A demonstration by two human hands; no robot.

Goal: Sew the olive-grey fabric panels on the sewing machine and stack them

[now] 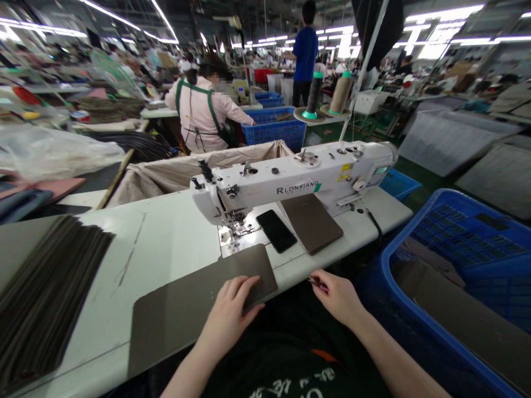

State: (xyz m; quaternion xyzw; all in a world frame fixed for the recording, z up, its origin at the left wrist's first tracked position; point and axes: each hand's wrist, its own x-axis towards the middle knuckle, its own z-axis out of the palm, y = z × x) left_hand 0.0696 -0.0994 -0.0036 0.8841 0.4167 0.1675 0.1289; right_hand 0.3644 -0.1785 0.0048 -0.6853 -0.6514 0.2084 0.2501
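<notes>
A grey-brown panel [178, 301] lies flat on the sewing table [174, 232], its right end near the needle area of the white sewing machine [265, 179]. My left hand [232, 301] rests on the panel near its right end, fingers slightly spread. To the right, at the table's front edge, my right hand [334, 293] is closed round a small dark object, mostly hidden by the fingers. A black phone [276, 231] lies beside the needle area. Right of the phone, smaller brown panels [313, 224] lean against the machine's base.
A tall stack of dark panels [45, 293] sits at the left. On the right stands a blue basket [390, 265] holding more panels. Thread cones [341, 93] stand behind the machine. A person in pink [203, 113] works beyond, and a person in blue [306, 52] stands farther back.
</notes>
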